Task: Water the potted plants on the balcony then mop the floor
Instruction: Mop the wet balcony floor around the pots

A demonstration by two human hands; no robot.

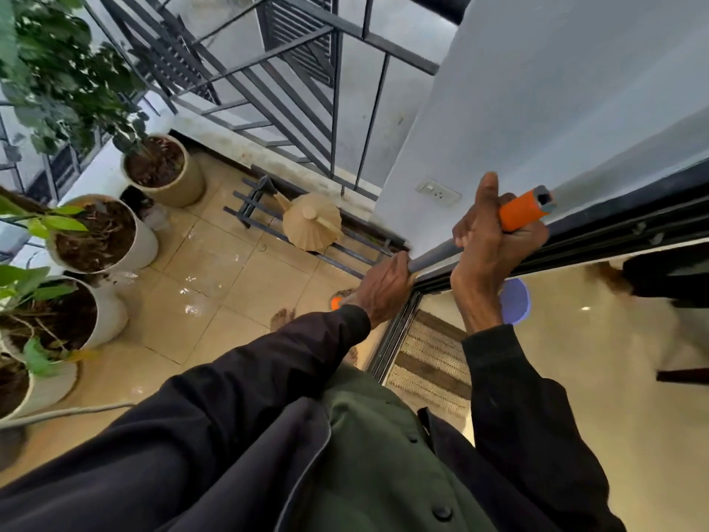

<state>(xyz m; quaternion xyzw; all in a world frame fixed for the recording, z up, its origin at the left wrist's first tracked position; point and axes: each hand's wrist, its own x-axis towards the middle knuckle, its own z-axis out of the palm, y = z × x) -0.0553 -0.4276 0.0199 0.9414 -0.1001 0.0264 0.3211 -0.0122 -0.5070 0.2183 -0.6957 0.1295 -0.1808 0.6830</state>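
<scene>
I hold a mop handle (433, 258), a grey pole with an orange grip at its top end. My right hand (495, 240) is closed around the pole just below the orange grip. Lower down the pole sits my left hand (383, 289), also closed on it. An orange part of the mop head (335, 302) peeks out below my left hand; the rest of the head is hidden. Several potted plants line the left side: a beige pot (169, 172) and white pots (107, 236) (76, 312) with dark soil. The tan tiled balcony floor (215, 274) shines with wet patches.
A dark metal rack (253, 203) lies on the floor by the railing with a beige watering can (310, 220) on it. A black sliding-door track (395, 335), a striped doormat (433, 362) and a blue bucket (516, 301) lie to the right. A wall socket (437, 192) is on the white wall.
</scene>
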